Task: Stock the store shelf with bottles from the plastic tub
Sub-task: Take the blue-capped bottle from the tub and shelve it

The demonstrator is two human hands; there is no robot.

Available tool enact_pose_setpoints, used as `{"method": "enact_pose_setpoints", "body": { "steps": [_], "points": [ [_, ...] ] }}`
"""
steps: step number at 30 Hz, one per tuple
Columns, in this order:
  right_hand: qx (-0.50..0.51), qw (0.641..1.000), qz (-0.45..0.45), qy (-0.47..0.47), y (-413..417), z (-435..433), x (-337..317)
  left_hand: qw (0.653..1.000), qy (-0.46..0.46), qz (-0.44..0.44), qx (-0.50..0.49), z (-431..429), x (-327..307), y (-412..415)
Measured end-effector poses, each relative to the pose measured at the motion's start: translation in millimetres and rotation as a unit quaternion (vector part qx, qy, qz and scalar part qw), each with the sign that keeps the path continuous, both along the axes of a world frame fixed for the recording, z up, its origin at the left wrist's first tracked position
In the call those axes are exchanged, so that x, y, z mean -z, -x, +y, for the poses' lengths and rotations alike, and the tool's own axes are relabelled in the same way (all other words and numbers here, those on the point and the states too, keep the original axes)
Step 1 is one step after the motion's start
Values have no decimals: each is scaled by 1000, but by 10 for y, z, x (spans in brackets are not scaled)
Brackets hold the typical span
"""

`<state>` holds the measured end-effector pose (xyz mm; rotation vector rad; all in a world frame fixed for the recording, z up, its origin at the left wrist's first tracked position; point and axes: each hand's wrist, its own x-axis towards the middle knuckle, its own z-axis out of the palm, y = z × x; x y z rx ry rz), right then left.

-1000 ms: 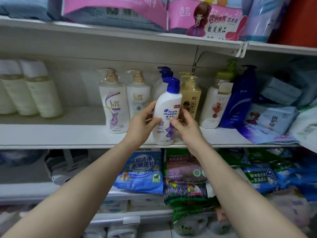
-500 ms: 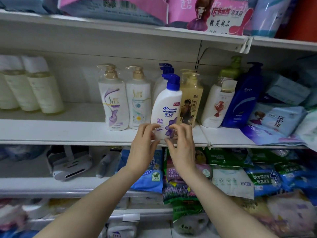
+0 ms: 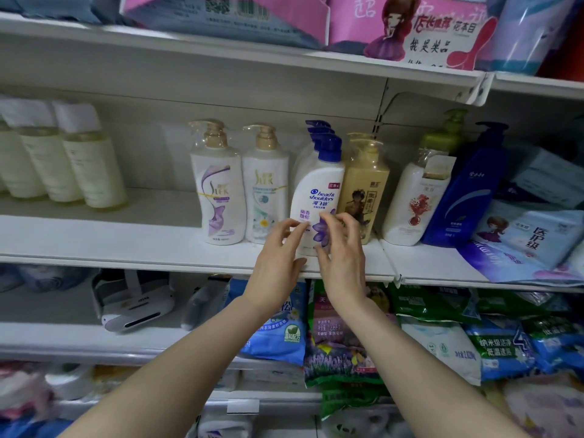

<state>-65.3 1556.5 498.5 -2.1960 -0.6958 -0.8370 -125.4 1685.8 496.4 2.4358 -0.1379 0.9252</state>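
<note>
White blue-capped plastic shampoo bottle stands upright on white metal shelf, left hand and right hand loose-fingered, fingertips touching its lower front, gripping nothing.

The white bottle now stands back from the shelf's front edge, and the left hand and right hand loosen their grip, fingertips at its lower front.
</note>
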Motion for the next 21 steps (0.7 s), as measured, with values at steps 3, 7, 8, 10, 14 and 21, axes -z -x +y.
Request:
{"method": "enact_pose_setpoints", "body": {
  "steps": [3, 7, 8, 10, 14, 21],
  "points": [
    [4, 1000, 6, 8, -53, 19, -12, 1000, -4, 2, -3, 7, -1, -52],
    [10, 1000, 4, 16, -120, 53, -14, 1000, -15, 8, -9, 13, 21, -95],
    [8, 1000, 1, 18, -138, 63, -10, 1000, -15, 12, -12, 16, 24, -107],
    [-1, 1000, -8, 25, -171, 80, 5, 1000, -15, 19, -13, 19, 29, -130],
    [-9, 999, 15, 38, -208, 99, 18, 1000, -15, 23, -13, 0, 1, -181],
    [-15, 995, 57, 78, -215, 85, -55, 1000, -9, 26, -13, -35, -15, -291]
  ]
}}
